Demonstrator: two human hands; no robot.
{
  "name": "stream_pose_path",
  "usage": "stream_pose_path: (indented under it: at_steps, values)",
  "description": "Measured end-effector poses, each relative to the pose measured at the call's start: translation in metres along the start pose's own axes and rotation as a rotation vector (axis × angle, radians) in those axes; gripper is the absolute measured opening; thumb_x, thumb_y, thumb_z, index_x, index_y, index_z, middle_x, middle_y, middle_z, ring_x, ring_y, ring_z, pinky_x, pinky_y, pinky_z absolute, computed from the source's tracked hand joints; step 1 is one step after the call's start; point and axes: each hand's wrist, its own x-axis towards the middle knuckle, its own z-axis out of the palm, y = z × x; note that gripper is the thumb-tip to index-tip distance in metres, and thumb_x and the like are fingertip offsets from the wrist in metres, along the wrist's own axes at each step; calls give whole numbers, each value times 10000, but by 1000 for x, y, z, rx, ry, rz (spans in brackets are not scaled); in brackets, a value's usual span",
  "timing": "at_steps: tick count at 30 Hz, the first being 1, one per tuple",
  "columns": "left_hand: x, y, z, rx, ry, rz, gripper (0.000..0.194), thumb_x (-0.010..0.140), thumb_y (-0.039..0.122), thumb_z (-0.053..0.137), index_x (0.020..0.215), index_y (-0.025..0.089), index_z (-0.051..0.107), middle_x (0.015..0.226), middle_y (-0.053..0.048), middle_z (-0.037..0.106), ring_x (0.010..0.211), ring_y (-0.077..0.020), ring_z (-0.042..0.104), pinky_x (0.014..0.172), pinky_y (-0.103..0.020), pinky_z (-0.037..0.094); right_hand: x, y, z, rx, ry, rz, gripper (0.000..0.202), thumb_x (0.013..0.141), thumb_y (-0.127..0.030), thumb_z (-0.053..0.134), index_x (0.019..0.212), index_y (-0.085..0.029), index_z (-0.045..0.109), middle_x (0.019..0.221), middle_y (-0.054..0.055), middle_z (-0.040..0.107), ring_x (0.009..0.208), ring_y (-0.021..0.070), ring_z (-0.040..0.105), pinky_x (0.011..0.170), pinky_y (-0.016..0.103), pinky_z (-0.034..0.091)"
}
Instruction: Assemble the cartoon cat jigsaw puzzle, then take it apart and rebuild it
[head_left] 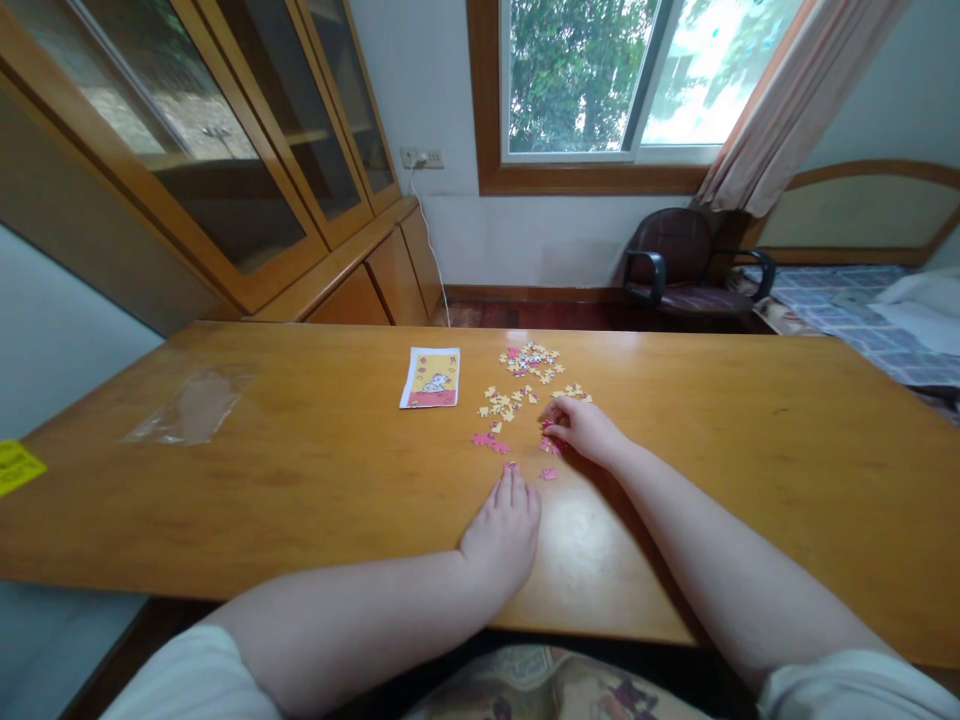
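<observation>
Broad brown wooden table (315, 480) beneath everything I watch. Left hand (504, 520): fingers together, extended. Right hand (583, 425): fingertips drawn narrow. Whether either grips, I cannot tell. Rectangular yellow-and-pink printed card (430, 392) beyond left fingertips, leftward. Loose heap of yellow jigsaw pieces (529, 360) beyond right fingertips. Small pink jigsaw piece (511, 466) at left fingertips; other pink pieces (551, 447) just beside right fingertips. I judge them light, stiff, knobs bendable; I'd pinch opposite edges.
</observation>
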Motion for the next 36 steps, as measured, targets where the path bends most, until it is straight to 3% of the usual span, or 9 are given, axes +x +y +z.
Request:
stream_pose_path:
  at_steps: [4,8,14,28,36]
  values:
    - [-1,-3,0,-35,-19,21,358,868,135,429,1185,84,588,1275,-218,579,1212,-274,536,929,-379,498,-7,-17,0,130,-84,35,129,799,-270,649,856,-185,728,708,17,711,598,127,608,622,242,452]
    - [-2,-4,-5,-113,-37,47,367,863,169,435,1190,81,579,1311,-221,548,1234,-285,513,948,-396,483,-14,-33,7,160,-155,-23,128,788,-254,651,822,-186,753,807,37,736,715,149,639,670,249,469]
    - [-3,-1,-12,-201,-81,72,377,862,223,450,1181,59,569,1341,-231,516,1249,-299,494,970,-401,465,-16,-36,22,238,-294,28,172,808,-270,627,906,-201,750,798,15,742,559,104,600,592,226,470]
    - [-2,-1,-15,-228,-115,60,355,847,240,463,1134,66,578,1337,-226,520,1255,-303,486,965,-399,461,-14,-39,21,-9,-242,-145,145,793,-221,638,866,-206,763,830,40,748,756,149,660,726,239,476]
    - [-1,-1,-14,-242,-111,59,395,847,233,454,1178,45,562,1338,-239,513,1259,-310,475,961,-407,453,-16,-36,26,-43,-185,-161,153,767,-182,657,895,-208,736,817,25,734,731,134,649,692,227,471]
